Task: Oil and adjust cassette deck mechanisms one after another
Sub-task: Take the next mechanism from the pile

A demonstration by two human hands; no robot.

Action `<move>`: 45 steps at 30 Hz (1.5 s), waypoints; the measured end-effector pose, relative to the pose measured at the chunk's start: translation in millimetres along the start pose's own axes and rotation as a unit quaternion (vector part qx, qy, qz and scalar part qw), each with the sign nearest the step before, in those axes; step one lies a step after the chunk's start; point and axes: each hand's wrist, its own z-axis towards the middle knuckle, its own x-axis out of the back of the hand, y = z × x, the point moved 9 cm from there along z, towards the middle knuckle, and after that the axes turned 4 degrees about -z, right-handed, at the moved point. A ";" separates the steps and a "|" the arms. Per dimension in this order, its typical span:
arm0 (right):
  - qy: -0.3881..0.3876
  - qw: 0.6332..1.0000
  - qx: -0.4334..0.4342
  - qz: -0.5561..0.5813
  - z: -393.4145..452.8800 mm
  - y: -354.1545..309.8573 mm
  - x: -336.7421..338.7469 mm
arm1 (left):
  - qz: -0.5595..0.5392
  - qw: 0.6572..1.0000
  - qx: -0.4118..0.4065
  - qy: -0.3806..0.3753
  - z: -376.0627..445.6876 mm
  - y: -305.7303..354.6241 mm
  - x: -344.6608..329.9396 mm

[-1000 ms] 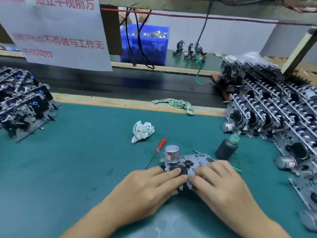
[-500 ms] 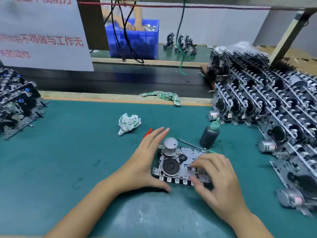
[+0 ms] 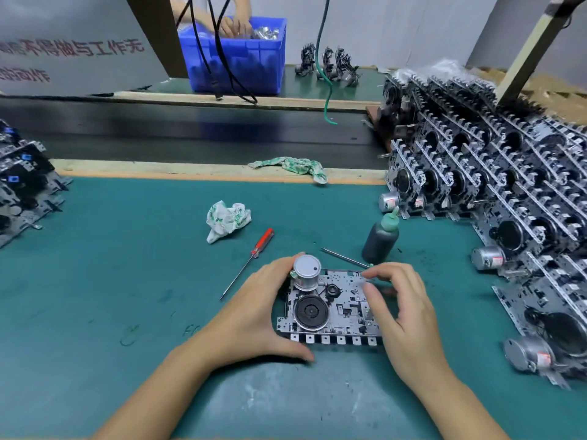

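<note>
The cassette mechanism (image 3: 330, 308) lay flat on the green mat (image 3: 127, 265) close in front of the person, with the left hand (image 3: 251, 315) curled round its left edge, thumb at the near corner and fingertips up by the silver motor (image 3: 306, 273). The right hand (image 3: 401, 309) hovered over the right end, thumb and forefinger bent close together at the far edge; I could not tell whether they pinched anything. It looked a light, stiff metal plate with delicate small parts on top, best held by the bare edges.

The left hand (image 3: 251, 315) has curled round the cassette deck mechanism's (image 3: 330, 309) left edge; the right hand (image 3: 403, 312) fingers (image 3: 374, 274) have lifted to its far-right corner.
</note>
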 end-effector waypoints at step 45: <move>-0.446 0.745 -0.113 0.483 9.7 -71.1 -61.3 | -0.667 0.721 0.185 -0.025 28.6 -6.7 -19.5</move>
